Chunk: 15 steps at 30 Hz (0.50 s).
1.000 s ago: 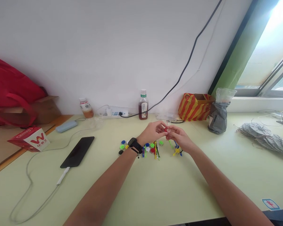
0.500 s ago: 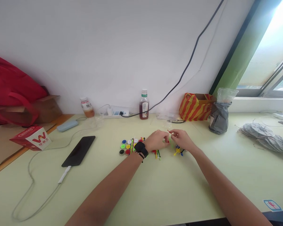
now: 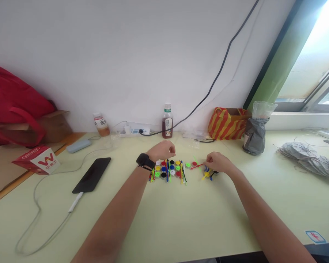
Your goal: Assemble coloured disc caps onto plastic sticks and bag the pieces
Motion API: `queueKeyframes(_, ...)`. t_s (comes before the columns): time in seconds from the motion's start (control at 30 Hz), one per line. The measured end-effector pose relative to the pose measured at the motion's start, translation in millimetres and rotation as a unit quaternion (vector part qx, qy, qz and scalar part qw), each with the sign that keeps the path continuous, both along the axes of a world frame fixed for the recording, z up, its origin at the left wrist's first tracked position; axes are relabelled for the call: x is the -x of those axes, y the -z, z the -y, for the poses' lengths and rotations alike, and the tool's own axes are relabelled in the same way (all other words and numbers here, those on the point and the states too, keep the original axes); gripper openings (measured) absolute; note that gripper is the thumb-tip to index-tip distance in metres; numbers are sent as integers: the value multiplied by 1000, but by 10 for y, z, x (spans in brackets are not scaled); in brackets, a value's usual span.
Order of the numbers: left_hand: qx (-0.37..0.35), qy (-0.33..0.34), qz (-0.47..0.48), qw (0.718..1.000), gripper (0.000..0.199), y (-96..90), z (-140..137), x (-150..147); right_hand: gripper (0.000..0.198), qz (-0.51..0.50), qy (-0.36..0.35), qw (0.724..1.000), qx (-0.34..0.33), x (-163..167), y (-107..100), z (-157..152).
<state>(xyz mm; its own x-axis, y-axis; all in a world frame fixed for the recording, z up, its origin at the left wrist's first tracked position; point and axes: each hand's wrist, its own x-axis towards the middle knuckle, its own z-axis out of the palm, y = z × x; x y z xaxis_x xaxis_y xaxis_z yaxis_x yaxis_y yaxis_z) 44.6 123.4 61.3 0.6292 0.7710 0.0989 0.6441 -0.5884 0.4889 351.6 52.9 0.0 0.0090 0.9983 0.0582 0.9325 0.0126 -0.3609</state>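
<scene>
My left hand [image 3: 163, 149] hovers above the far side of rows of coloured round discs [image 3: 163, 168], its thumb and fingers curled together; whatever they may hold is hidden. A watch is on that wrist. My right hand [image 3: 218, 162] is pinched at the tail of a red arrow [image 3: 196, 166], whose pointed end reaches left past a red disc [image 3: 194, 164]. A green disc [image 3: 188, 165] sits just left of it. Bundles of thin coloured arrows [image 3: 182, 173] lie between the discs. Under my right hand are blue and yellow arrow pieces [image 3: 207, 174], partly covered.
Behind the discs stand a dark drink bottle [image 3: 167, 126] and a power strip [image 3: 137, 130]. A striped bag [image 3: 227, 124] and a grey bag [image 3: 254, 137] are at back right. To the left lie a phone [image 3: 91, 175] on its cable and a red-white box [image 3: 38, 160].
My left hand has moved left and away from my right hand, uncovering the discs. The red disc and arrow are now low at the table. My right hand has shifted slightly right and down.
</scene>
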Motion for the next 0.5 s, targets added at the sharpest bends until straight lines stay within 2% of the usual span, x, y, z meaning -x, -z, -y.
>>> queueKeyframes(0.1,17,8,-7,1000,16,62,3,19,11,8,-4,1000,10,24,5,-8)
queueKeyframes(0.23,44,27,-9,999,22,207,39,-51,10,15,-7,1000,17,14,-14,-11)
queueKeyframes(0.37,56,39,-12,998,27,269,49,-83,20,19,-10,1000,19,-7,-51,13)
queueKeyframes(0.5,61,44,-19,997,30,230,60,-69,33,14,-35,998,42,-13,-113,51)
